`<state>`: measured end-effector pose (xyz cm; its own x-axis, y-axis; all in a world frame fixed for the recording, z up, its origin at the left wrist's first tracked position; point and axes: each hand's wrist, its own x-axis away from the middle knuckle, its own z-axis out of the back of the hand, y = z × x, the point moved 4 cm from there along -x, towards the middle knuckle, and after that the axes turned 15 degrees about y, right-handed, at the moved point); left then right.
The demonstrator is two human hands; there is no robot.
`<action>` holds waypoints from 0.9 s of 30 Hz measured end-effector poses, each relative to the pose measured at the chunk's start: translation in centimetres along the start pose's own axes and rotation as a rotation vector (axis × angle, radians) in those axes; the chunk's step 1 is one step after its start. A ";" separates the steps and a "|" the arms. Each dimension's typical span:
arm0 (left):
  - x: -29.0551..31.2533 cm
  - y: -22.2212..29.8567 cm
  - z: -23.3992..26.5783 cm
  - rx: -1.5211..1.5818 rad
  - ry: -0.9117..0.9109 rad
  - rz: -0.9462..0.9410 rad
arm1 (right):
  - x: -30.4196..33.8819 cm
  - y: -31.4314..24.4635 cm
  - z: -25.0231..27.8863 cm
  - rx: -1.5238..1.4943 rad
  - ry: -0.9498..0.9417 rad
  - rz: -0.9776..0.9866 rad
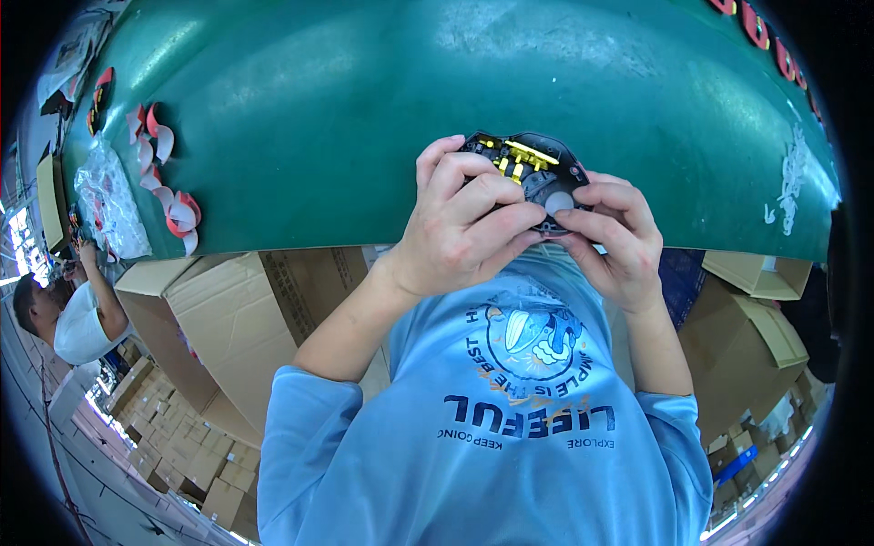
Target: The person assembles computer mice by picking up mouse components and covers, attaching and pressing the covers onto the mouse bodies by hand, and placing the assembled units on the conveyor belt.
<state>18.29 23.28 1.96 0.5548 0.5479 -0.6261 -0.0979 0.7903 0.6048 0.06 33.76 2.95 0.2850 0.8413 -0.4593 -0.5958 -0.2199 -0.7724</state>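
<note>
Just above the table's near edge, both hands hold a black plastic housing with its hollow inside facing up. Yellow parts sit in its upper left portion, beside dark inner pieces. A pale round disc shows near its lower right. My left hand is closed around the housing's left side, its fingers reaching over the front and hiding part of it. My right hand pinches the right rim, with fingertips close to the disc; whether they touch it I cannot tell.
On the green table, red and white curved pieces lie left beside a clear plastic bag. Translucent scraps lie right; red-black pieces line the far right. Cardboard boxes stand below the edge. Another person works at far left.
</note>
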 end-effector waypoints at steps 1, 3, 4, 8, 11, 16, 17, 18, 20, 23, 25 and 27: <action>0.3 0.3 0.1 -0.008 -0.005 0.040 | 0.3 -0.1 0.1 0.028 0.001 0.066; 1.0 0.7 0.1 -0.011 -0.018 0.091 | 1.6 0.1 -0.5 0.011 -0.002 0.021; 1.3 0.8 0.0 -0.027 -0.022 0.086 | 2.2 0.3 -0.7 -0.003 0.006 -0.010; 1.9 0.8 -0.1 -0.015 -0.026 0.080 | 1.9 0.4 -0.5 -0.037 0.010 0.081; 2.2 0.8 -0.5 -0.037 -0.013 0.068 | 2.1 0.8 -0.6 -0.060 0.005 0.104; 2.7 1.0 -0.9 -0.102 -0.009 0.080 | 2.1 1.1 -1.0 -0.080 0.039 0.126; 2.6 1.0 -0.9 -0.101 -0.012 0.086 | 2.1 1.0 -1.0 -0.076 0.037 0.147; 2.6 1.0 -0.9 -0.117 -0.022 0.074 | 2.2 1.1 -1.1 -0.077 0.033 0.141; 2.4 1.1 -0.9 -0.132 -0.033 0.066 | 2.2 1.2 -1.1 -0.081 0.052 0.147; 2.2 1.2 -0.9 -0.125 -0.023 0.079 | 2.2 1.1 -0.9 -0.106 0.028 0.058; 2.0 1.3 -0.7 -0.126 -0.032 0.065 | 1.8 0.8 -0.4 -0.101 -0.003 0.040; 1.3 1.3 -0.4 -0.107 -0.069 0.076 | 1.3 1.0 -0.2 -0.090 -0.032 0.022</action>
<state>18.59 25.11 1.70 0.5977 0.5897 -0.5431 -0.2274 0.7743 0.5906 0.04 34.54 1.48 0.2476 0.8508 -0.4634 -0.5311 -0.2809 -0.7994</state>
